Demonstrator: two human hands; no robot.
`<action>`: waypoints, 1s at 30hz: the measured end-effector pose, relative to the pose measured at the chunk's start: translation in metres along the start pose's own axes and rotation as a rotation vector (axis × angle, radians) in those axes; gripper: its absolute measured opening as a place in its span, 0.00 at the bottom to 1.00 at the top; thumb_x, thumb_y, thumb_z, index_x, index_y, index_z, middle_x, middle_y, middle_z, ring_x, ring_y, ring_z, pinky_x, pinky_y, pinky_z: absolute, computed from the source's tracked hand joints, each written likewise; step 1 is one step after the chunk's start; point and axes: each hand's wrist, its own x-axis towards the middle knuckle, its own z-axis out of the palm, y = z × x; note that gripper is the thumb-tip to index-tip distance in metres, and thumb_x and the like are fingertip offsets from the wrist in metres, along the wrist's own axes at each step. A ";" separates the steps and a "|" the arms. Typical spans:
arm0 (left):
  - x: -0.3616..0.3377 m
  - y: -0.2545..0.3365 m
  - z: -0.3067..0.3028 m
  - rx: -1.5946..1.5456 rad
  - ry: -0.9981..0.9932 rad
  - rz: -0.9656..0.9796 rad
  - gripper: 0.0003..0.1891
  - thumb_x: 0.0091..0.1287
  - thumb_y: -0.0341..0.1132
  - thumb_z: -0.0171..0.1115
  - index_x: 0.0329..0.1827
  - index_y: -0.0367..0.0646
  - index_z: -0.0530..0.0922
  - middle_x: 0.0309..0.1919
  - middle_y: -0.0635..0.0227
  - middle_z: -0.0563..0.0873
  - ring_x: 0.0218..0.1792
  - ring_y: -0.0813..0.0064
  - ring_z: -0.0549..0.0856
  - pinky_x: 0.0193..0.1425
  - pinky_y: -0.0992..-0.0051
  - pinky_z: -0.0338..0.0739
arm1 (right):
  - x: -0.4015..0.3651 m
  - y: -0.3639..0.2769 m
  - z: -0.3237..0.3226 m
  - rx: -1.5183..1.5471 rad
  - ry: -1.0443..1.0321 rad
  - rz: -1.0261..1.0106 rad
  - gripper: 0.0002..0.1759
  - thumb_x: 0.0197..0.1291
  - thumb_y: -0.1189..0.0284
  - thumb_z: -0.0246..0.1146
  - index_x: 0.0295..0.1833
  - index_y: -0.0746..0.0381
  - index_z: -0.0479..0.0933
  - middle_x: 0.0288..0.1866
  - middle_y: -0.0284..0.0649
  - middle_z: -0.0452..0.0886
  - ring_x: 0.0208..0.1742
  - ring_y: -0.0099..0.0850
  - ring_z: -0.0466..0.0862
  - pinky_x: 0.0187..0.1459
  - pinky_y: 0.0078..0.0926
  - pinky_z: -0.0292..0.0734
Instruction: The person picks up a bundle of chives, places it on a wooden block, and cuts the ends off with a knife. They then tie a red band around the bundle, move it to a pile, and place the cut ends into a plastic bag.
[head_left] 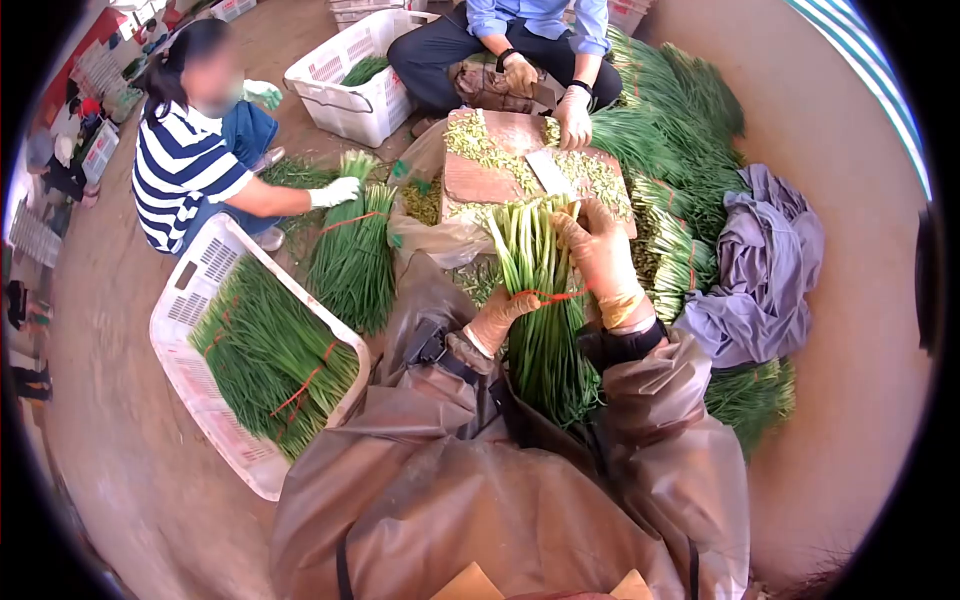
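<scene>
A bunch of garlic chives (545, 350) stands upright before my chest, its pale stem ends up and its green leaves hanging down. A red tie (555, 296) goes around its middle. My gloved left hand (500, 318) grips the bunch from the left at the tie. My gloved right hand (603, 258) is closed at the upper right of the bunch, its fingers on the pale stems. Just beyond is a wooden chopping board (480, 180) strewn with cut stem ends, with a broad blade (548, 173) lying on it.
A white crate (168, 330) of tied chives stands at my left. Two tied bunches (350, 260) stand beside a co-worker's gloved hand (336, 192). Another person's gloved hand (573, 118) rests at the board's far edge. More chives (680, 110) and a purple-grey cloth (755, 270) lie right.
</scene>
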 end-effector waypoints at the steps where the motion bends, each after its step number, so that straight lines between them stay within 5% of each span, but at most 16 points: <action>1: 0.000 -0.001 -0.001 0.030 0.004 0.008 0.42 0.55 0.57 0.74 0.66 0.39 0.70 0.58 0.67 0.79 0.58 0.73 0.78 0.65 0.70 0.71 | 0.004 0.006 0.000 -0.106 -0.010 -0.083 0.15 0.61 0.65 0.67 0.43 0.66 0.77 0.26 0.42 0.80 0.26 0.28 0.79 0.30 0.28 0.74; 4: -0.001 -0.002 -0.003 0.070 -0.002 -0.007 0.43 0.55 0.58 0.73 0.67 0.38 0.69 0.59 0.66 0.79 0.58 0.73 0.78 0.64 0.70 0.71 | 0.011 0.002 -0.002 -0.245 -0.087 -0.026 0.15 0.61 0.66 0.68 0.44 0.66 0.77 0.26 0.44 0.81 0.26 0.32 0.81 0.32 0.29 0.75; 14: -0.007 -0.011 -0.011 0.093 -0.010 -0.005 0.39 0.58 0.56 0.72 0.65 0.38 0.72 0.58 0.68 0.79 0.58 0.75 0.76 0.66 0.71 0.69 | 0.012 0.008 0.007 -0.046 -0.101 -0.152 0.09 0.63 0.71 0.65 0.39 0.65 0.75 0.23 0.41 0.74 0.23 0.28 0.73 0.29 0.30 0.71; 18: -0.008 -0.021 -0.020 0.133 -0.004 -0.124 0.40 0.56 0.59 0.71 0.64 0.38 0.73 0.55 0.66 0.82 0.54 0.73 0.80 0.61 0.71 0.74 | 0.015 0.008 0.003 0.034 -0.115 0.033 0.10 0.63 0.70 0.66 0.41 0.65 0.74 0.23 0.41 0.74 0.23 0.28 0.74 0.29 0.29 0.72; 20: -0.008 -0.020 -0.017 0.139 -0.002 -0.187 0.40 0.56 0.60 0.71 0.62 0.37 0.75 0.52 0.67 0.84 0.51 0.75 0.81 0.58 0.71 0.77 | 0.005 -0.001 0.006 -0.174 -0.154 -0.129 0.11 0.62 0.69 0.66 0.41 0.65 0.74 0.23 0.39 0.75 0.23 0.27 0.74 0.29 0.28 0.72; 21: -0.006 -0.020 -0.013 0.074 -0.070 -0.072 0.38 0.56 0.60 0.71 0.60 0.37 0.76 0.50 0.67 0.84 0.50 0.75 0.82 0.56 0.72 0.78 | 0.001 -0.009 0.009 -0.256 -0.108 -0.370 0.12 0.62 0.68 0.67 0.41 0.65 0.75 0.23 0.39 0.76 0.23 0.27 0.75 0.29 0.28 0.72; 25: -0.013 -0.014 -0.011 -0.107 -0.127 -0.197 0.34 0.60 0.57 0.69 0.60 0.37 0.76 0.49 0.67 0.85 0.48 0.74 0.83 0.55 0.72 0.79 | 0.026 0.017 -0.001 -0.088 -0.144 0.005 0.15 0.61 0.66 0.68 0.39 0.67 0.76 0.23 0.39 0.77 0.24 0.27 0.76 0.29 0.29 0.72; 30: -0.014 -0.021 -0.008 -0.129 -0.109 -0.407 0.36 0.62 0.59 0.67 0.62 0.37 0.74 0.52 0.65 0.84 0.51 0.72 0.83 0.57 0.70 0.78 | 0.027 0.029 -0.002 -0.067 -0.173 -0.006 0.14 0.61 0.65 0.67 0.39 0.66 0.77 0.25 0.42 0.79 0.26 0.30 0.78 0.32 0.30 0.75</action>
